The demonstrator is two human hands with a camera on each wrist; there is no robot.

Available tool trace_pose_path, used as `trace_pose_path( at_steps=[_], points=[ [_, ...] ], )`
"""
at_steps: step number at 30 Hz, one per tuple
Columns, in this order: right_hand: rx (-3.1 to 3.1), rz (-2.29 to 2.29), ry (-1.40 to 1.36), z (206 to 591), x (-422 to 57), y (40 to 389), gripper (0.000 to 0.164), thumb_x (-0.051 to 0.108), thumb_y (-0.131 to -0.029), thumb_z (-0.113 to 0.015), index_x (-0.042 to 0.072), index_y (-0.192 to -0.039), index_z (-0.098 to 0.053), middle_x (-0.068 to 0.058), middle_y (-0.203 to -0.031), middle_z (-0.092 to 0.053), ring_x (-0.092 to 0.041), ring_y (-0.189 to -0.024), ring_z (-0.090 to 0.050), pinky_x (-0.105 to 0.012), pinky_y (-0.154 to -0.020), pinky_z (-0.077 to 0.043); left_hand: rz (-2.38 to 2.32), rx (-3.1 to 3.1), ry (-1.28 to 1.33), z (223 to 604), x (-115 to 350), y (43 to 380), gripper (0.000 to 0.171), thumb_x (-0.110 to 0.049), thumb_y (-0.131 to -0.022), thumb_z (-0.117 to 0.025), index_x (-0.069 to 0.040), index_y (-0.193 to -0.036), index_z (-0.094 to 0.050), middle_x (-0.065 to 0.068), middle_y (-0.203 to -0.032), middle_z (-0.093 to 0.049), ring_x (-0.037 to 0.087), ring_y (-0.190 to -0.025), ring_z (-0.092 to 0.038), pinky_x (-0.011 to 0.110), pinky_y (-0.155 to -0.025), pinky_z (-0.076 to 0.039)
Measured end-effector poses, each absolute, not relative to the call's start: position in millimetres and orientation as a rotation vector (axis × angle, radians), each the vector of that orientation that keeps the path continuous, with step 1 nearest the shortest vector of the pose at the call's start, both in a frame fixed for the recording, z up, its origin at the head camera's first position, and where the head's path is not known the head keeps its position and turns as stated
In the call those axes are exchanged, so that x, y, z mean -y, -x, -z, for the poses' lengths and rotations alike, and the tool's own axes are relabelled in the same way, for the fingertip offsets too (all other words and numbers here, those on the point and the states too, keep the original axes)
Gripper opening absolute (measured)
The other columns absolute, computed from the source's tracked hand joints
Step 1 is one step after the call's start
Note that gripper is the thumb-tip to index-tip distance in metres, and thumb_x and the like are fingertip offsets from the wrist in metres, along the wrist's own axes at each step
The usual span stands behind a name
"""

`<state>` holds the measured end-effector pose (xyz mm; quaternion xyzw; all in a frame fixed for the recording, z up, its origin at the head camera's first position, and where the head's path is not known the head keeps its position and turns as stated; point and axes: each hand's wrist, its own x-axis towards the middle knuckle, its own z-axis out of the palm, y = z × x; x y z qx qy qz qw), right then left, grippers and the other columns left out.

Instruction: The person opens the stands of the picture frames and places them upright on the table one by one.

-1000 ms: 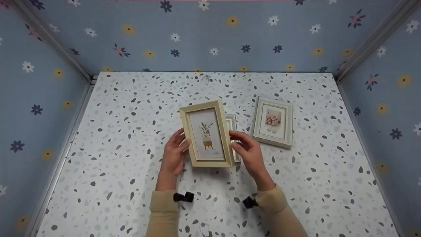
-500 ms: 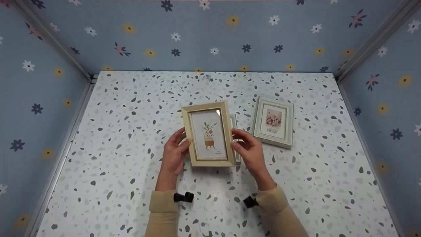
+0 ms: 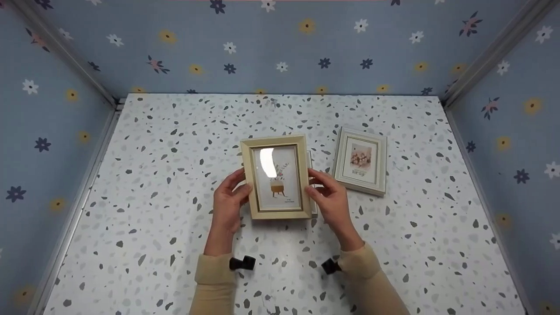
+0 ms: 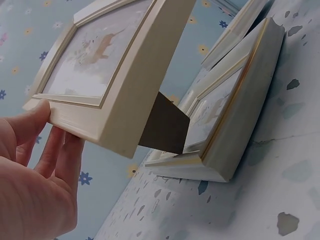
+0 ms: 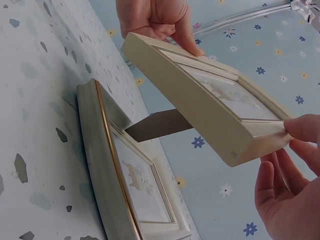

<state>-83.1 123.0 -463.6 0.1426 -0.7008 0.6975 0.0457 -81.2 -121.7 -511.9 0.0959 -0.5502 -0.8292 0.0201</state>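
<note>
A cream picture frame (image 3: 280,214) with a drawing of a potted plant is held up by both hands, glare across its glass. My left hand (image 3: 229,199) pinches its left edge, thumb on the front and fingers behind. On the opposite edge, my right hand (image 3: 330,197) grips it the same way. From the frame's back a dark stand leg (image 4: 167,125) sticks out, its tip overlapping a second picture frame (image 5: 100,155) in both wrist views. That second frame lies face up on the table below, mostly hidden in the head view.
To the right on the speckled white table (image 3: 153,197) lies a third picture frame (image 3: 361,188), whitish with a pink flower picture, face up. Blue flowered panels (image 3: 280,48) stand at the back and both sides.
The held frame has turned to face the head camera more squarely, and its top has swung right. Glare has spread over its glass. Both hands keep their hold; the head view has shifted slightly.
</note>
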Motion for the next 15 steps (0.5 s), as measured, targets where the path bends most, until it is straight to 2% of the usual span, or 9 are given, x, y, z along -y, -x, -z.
trace_pose_path(
  at_steps=[4,15],
  points=[
    [2.150,-2.138,-0.401,464.1,-123.3,83.9,0.039,-0.009,-0.084,-0.062,-0.011,-0.123,-0.054,-0.024,-0.115,-0.057,-0.037,-0.099,-0.056,-0.028,-0.080,-0.051,2.536,1.715,-0.287,509.8,119.5,81.1,0.046,-0.010,-0.081,-0.072,-0.011,-0.124,-0.059,0.012,-0.123,-0.057,0.027,-0.104,-0.060,0.032,-0.075,-0.052],
    [2.201,-2.093,-0.384,459.9,-122.0,84.3,0.039,-0.004,-0.086,-0.063,-0.006,-0.124,-0.056,-0.018,-0.116,-0.059,-0.033,-0.101,-0.056,-0.030,-0.081,-0.052,2.434,1.745,-0.242,501.4,117.3,73.1,0.047,-0.008,-0.082,-0.071,-0.011,-0.126,-0.058,0.013,-0.122,-0.056,0.027,-0.101,-0.060,0.030,-0.075,-0.052]
  ],
)
